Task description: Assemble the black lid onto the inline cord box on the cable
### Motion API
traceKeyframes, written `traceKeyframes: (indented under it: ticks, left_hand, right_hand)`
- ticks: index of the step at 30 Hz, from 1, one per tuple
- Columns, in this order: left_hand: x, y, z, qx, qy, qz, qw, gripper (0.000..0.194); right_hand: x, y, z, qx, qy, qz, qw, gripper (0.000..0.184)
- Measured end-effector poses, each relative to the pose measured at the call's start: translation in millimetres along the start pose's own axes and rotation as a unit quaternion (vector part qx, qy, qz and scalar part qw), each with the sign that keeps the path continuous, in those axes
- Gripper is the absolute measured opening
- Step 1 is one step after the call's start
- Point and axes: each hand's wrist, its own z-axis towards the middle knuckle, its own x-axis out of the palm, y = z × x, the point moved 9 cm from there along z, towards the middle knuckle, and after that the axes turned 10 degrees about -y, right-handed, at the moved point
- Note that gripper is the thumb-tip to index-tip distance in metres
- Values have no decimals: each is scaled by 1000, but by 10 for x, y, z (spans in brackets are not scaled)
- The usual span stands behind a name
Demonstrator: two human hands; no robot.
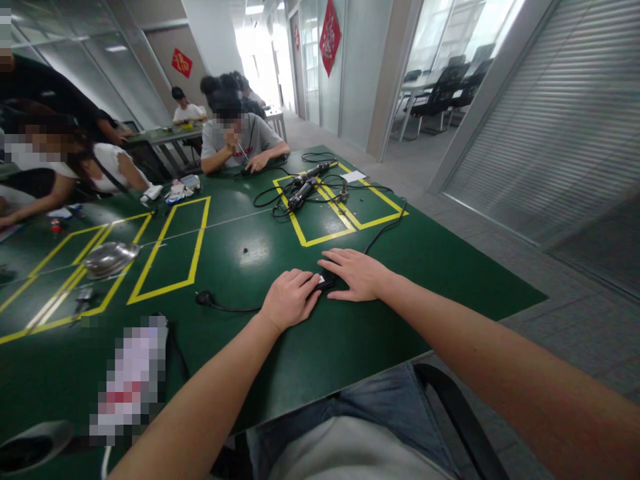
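Note:
A black power adapter with a white label lies on the green table, partly covered by both hands. My left hand is closed over its left end, fingers curled and pressed together. At the other end my right hand rests with fingers stretched out and thumb apart, touching the adapter. From under my left hand a short cord runs left to a black plug. A thin black cable leads away beyond my right hand toward the far right of the table.
Two black electric screwdrivers lie among tangled cables inside yellow tape outlines. A metal bowl stands at left, near a blurred pale power strip. A person in grey sits across the table; others are at left. A white paper lies far right.

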Motion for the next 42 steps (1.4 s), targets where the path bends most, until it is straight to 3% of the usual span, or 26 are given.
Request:
traceKeyframes:
  ticks: [7,18,26,30,35,42]
  left_hand:
    - [34,12,-1,12,1,9,1000,29]
    - [92,28,102,49,46,-8,998,28]
    - [92,97,87,-2,51,-18,999,18]
    - [59,240,42,-87,19,17,996,23]
    - [66,386,-5,-178,-8,80,981,19]
    - [-100,388,-94,-227,-24,115,967,18]
  right_hand:
    - [75,180,155,-14,23,4,1000,102]
    - [127,186,269,35,57,-27,997,97]
    - [118,81,42,83,16,20,996,104]
    - [44,-25,-177,131,-35,36,990,85]
    - [-46,22,-266,131,-77,62,987,45]
    - [-138,58,-282,129,-104,73,983,25]
